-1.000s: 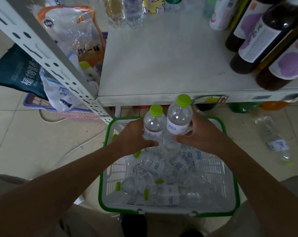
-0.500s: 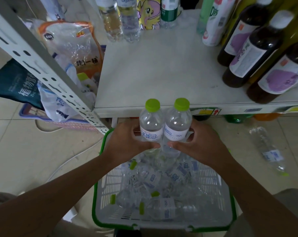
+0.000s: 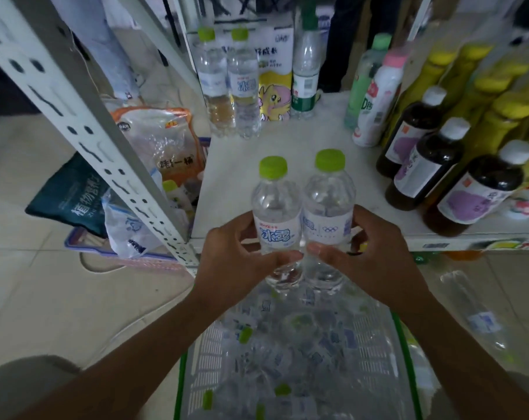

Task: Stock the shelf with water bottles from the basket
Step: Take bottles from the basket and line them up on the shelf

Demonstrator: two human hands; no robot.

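Two clear water bottles with green caps are held upright side by side over the front edge of the white shelf [image 3: 287, 147]. My left hand [image 3: 230, 262] grips the left water bottle [image 3: 275, 213]; my right hand [image 3: 375, 256] grips the right water bottle [image 3: 328, 207]. Below them, the white basket with a green rim [image 3: 405, 353] holds several more water bottles lying jumbled. At the back left of the shelf, two similar water bottles [image 3: 227, 83] stand upright.
Dark bottles with white caps [image 3: 424, 165] and yellow-capped bottles [image 3: 500, 86] fill the shelf's right side. A carton [image 3: 274, 89] and tall bottles stand at the back. The grey perforated upright [image 3: 84, 140] runs along the left. A loose bottle [image 3: 475, 313] lies on the floor at right.
Both hands have lifted the two bottles up out of the basket to the level of the shelf's front edge. The view has tilted up, showing more of the shelf's back.
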